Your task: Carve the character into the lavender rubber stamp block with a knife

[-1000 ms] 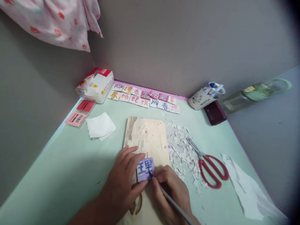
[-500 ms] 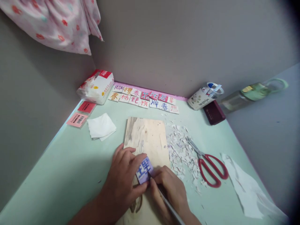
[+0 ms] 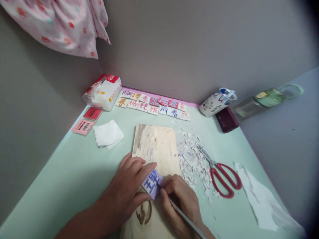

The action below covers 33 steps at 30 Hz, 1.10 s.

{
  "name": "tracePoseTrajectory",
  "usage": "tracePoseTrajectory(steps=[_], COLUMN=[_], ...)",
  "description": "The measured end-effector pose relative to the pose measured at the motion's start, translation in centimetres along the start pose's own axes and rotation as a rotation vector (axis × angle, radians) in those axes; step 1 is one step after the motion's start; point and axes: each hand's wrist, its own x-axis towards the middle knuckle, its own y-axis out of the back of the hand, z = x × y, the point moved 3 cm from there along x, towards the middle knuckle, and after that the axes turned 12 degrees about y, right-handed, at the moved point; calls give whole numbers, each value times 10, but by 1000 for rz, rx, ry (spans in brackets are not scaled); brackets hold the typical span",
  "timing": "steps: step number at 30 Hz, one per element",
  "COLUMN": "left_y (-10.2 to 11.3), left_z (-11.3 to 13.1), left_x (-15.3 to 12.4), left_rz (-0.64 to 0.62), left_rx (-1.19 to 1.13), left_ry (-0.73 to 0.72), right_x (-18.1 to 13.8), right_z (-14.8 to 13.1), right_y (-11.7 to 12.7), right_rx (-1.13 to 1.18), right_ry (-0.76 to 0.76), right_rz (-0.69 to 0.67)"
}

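Note:
A small purple block with a blue character (image 3: 152, 183) lies on a wooden board (image 3: 156, 146) near the table's front. My left hand (image 3: 127, 189) pinches the block between thumb and forefinger, holding it down at a tilt. My right hand (image 3: 183, 202) is closed around a thin grey carving tool (image 3: 185, 219) whose tip touches the block's right edge. A heap of pale shavings (image 3: 193, 162) lies just right of the board.
Red-handled scissors (image 3: 220, 174) lie right of the shavings, crumpled white paper (image 3: 259, 199) beyond them. Two rows of finished character tiles (image 3: 153, 104) sit at the back wall, with a tissue pack (image 3: 103, 91), folded tissue (image 3: 108, 134), pink cards (image 3: 86, 121), a tipped cup (image 3: 218, 103) and a dark case (image 3: 227, 119).
My left hand has turned the purple block anticlockwise and slid it slightly toward me; the right hand with the tool followed its edge.

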Motion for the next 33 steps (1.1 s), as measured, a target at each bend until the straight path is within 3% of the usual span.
tracePoseTrajectory(steps=[12, 22, 33], left_y=[-11, -8, -8], left_z=[14, 13, 14], left_x=[0, 3, 4], left_rz=[125, 118, 138], left_rx=[-30, -51, -55], left_ry=[37, 66, 70], right_x=[-4, -3, -4], right_z=[2, -2, 0], right_y=[-3, -1, 0], right_rx=[-38, -31, -13], right_ry=[-11, 65, 42], right_rz=[28, 50, 55])
